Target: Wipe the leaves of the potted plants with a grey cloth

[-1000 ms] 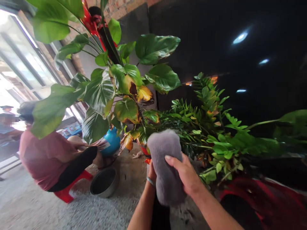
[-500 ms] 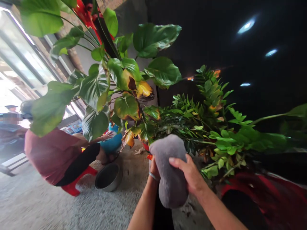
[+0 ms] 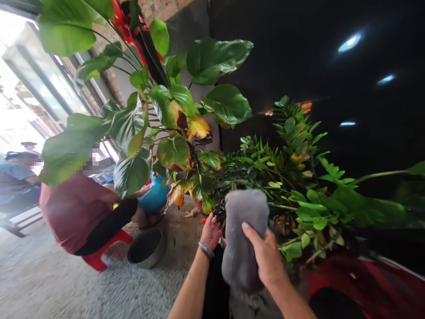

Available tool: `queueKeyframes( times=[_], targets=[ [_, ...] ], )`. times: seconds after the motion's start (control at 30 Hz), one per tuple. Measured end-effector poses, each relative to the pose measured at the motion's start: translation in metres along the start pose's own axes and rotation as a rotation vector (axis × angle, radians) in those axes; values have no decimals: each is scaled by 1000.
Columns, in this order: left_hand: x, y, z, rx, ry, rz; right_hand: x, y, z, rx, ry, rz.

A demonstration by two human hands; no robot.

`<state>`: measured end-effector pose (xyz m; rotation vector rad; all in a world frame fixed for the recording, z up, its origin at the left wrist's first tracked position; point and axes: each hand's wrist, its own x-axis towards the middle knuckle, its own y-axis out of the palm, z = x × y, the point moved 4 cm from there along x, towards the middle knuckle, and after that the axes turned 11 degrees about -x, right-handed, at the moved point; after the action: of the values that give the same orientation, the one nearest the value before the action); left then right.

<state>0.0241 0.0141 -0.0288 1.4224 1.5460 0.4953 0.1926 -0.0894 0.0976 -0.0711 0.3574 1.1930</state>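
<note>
Most of the upper right is one dark wall [image 3: 318,71] with three bright glints on it, and a gritty grey floor [image 3: 49,283] spreads across the lower left. Next up is a tall plant [image 3: 129,128] with big broad leaves, a few of them going yellow and brown round the edges, plus a lower bushy plant [image 3: 295,133] to its right. Over on the left a person in a pink top [image 3: 75,212] sits on a red stool [image 3: 96,261], partly behind one of those leaves, and farther back there's another person in blue [image 3: 15,181], pretty blurry tbh. Something dark red [image 3: 368,283] fills the bottom right corner, can't tell what. Going smaller, a grey basin [image 3: 149,262] stands on the floor near the stool, with a rounded blue thing [image 3: 153,197] just behind it. Then the fuzzy grey thing [image 3: 239,261], which is up in front of the bushy plant, roughly upright. The right grip [image 3: 268,261] pinches it from its right side, thumb pressed on the near face, other fingers mostly hidden. The left grip [image 3: 211,231] is loosely spread just beside it, palm up, fingers a bit curled. Smallest bit: a pale bracelet [image 3: 206,249] round the left wrist.
</note>
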Motion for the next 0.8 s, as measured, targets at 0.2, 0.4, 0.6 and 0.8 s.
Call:
queueKeyframes(
  times=[0.2,0.4,0.6,0.8],
  targets=[
    [0,6,4,16,33,-71,24,8,-15,205,252,56],
    [-5,10,15,76,-2,-6,-29,3,-69,197,469,55],
    [1,-5,11,77,-24,40,-6,6,-8,393,203,-20],
    [7,-19,8,118,-42,62,7,20,-31,363,369,61]
  ],
)
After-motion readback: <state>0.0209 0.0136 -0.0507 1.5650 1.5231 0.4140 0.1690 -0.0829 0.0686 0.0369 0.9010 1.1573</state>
